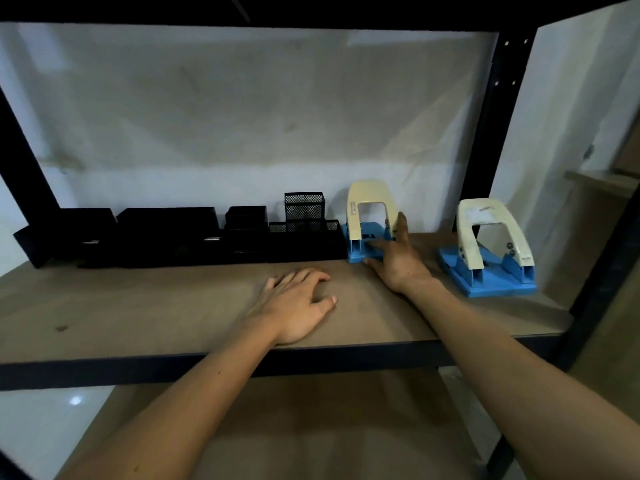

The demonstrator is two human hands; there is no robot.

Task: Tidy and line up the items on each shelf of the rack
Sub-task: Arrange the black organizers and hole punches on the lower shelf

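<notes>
punch (367, 206) sits at the back of the shelf (138, 306), just beside the row of black trays (194, 237): the nudge-into-line step, i'd say. right hand (394, 261) reaches forward, fingers spread and straight against its blue base, pressing, not gripping. left hand (298, 306) lies palm down on the shelf, fingers loose, empty. next call: the 2nd punch (491, 244), well apart on the right, needs sliding alongside.

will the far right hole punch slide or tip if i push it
The far-right hole punch probably slides rather than tips: its blue base sits wide and flat on the shelf. Likely rigid and heavyish. Its raised cream handle may dip if pressed.
</notes>
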